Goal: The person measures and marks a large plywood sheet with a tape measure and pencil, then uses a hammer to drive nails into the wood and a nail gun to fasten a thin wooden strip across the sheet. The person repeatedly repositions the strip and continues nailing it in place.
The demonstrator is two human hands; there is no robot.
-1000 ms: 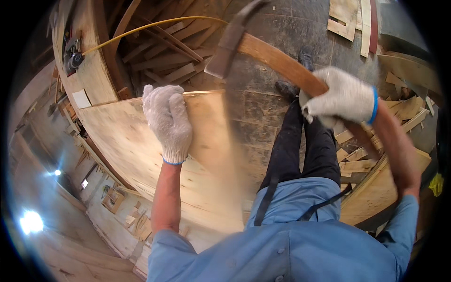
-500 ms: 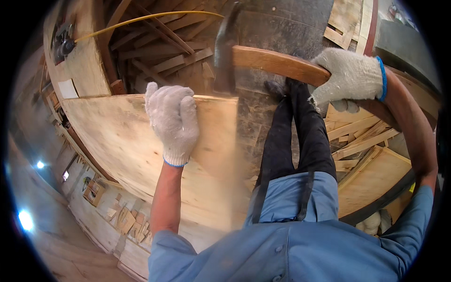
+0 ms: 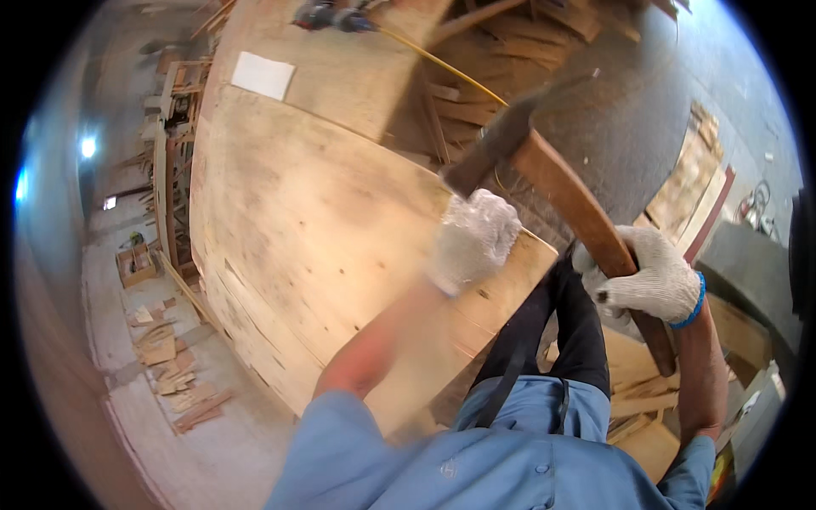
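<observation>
My right hand [image 3: 650, 272], in a pale knitted glove with a blue cuff, is wrapped round the wooden handle of a hammer [image 3: 571, 197]. The dark metal hammer head hangs over the far edge of a plywood panel [image 3: 314, 229], just beyond my left hand. That left hand [image 3: 476, 238], also gloved and slightly blurred, is closed over the panel's far edge near its right corner. Its fingertips are hidden, so whether it also pinches something small cannot be made out.
On the adjoining wooden surface lie a white sheet of paper [image 3: 263, 76] and a dark power tool [image 3: 333, 15] with a yellow cord. Scrap wood [image 3: 518, 42] is heaped beyond the panel. Loose offcuts [image 3: 174, 374] lie on the floor at left, and boards [image 3: 690, 174] at far right.
The view has turned, so the panel now lies slanted. My left hand is nearer the panel's right corner. The hammer has tilted, its head now above the panel edge close to that hand.
</observation>
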